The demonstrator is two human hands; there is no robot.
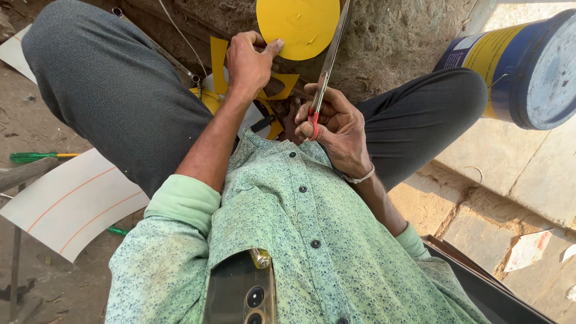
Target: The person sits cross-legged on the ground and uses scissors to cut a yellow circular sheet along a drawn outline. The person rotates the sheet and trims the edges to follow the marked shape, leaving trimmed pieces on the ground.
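The left hand (pixel 249 60) pinches the bottom edge of a yellow disc (pixel 298 25), with the thumb on top and the other fingers curled under it. The disc is round and flat, and its top part runs out of the picture. The right hand (pixel 336 129) is closed around the red handles of a pair of scissors (pixel 326 72). The long grey blades point up and lie just beside the right edge of the disc, and they look nearly closed. Both hands are close together between the person's two knees, so there is little room there. Under the hands lie yellow scraps (pixel 219 57) with straight and curved edges, on the dirt ground. To the left, a white curved sheet (pixel 72 204) with thin orange lines lies on the ground, and a green screwdriver (pixel 36 157) lies near its top edge. There is more open ground on that side. To the right, a blue and yellow bucket (pixel 522 66) stands on a stone step (pixel 516 174), well apart from the hands. A phone (pixel 243 291) sticks out of the shirt pocket at the bottom.
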